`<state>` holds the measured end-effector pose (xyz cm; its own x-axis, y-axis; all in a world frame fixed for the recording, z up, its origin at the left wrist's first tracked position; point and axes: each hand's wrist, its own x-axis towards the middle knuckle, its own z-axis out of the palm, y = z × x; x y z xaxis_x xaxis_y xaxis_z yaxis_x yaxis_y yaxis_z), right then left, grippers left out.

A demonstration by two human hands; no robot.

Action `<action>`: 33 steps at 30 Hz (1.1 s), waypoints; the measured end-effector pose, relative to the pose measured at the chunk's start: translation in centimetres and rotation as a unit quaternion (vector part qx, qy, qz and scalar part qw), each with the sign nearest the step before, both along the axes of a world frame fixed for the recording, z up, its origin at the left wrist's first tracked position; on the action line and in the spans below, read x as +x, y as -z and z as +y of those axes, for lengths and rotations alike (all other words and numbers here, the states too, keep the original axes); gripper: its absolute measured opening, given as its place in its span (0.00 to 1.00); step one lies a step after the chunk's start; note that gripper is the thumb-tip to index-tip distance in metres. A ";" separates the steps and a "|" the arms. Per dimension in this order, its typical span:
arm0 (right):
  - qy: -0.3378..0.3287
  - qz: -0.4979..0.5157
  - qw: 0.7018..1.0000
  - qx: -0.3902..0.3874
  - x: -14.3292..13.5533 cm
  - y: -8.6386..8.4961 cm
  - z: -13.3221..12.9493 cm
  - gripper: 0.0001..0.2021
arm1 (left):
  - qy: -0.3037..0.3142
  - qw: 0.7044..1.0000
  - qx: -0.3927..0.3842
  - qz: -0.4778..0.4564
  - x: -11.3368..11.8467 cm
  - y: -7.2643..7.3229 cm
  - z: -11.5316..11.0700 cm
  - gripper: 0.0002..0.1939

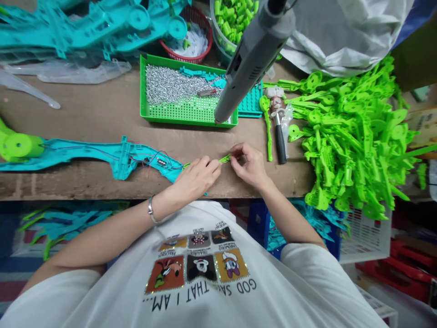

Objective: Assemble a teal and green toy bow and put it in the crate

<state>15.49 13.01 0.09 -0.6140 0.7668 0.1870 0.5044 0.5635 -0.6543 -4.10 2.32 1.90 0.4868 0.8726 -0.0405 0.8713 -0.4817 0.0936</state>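
A long teal plastic part (88, 151) lies along the table's front edge, with thin red and blue wires (149, 165) and a small metal cylinder (161, 161) in it. Over its right end rests my left hand (198, 176), fingers curled down on a slim lime-green plastic piece (224, 159). That piece shows between my two hands, and my right hand (248, 165) pinches its far tip between thumb and fingers. My left palm and fingers hide most of the piece and the teal part's end.
Behind my hands stands a green tray (187, 119) of screws with a screwdriver (207, 92). A grey power tool (254, 59) hangs over it. A black-handled hammer (280, 141) and a lime-green parts heap (355, 141) lie to the right; more teal parts (88, 27) fill the back left.
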 end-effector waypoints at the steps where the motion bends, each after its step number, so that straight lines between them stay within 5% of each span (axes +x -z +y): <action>1: -0.001 0.005 1.000 -0.002 0.0 0.0 0.0 0.04 | 0.000 1.000 -0.001 -0.001 0.0 0.0 0.0 0.18; 33: 0.023 0.017 0.999 0.015 0.8 0.2 -0.1 0.03 | -0.003 1.000 -0.027 -0.009 0.1 -0.3 0.2 0.17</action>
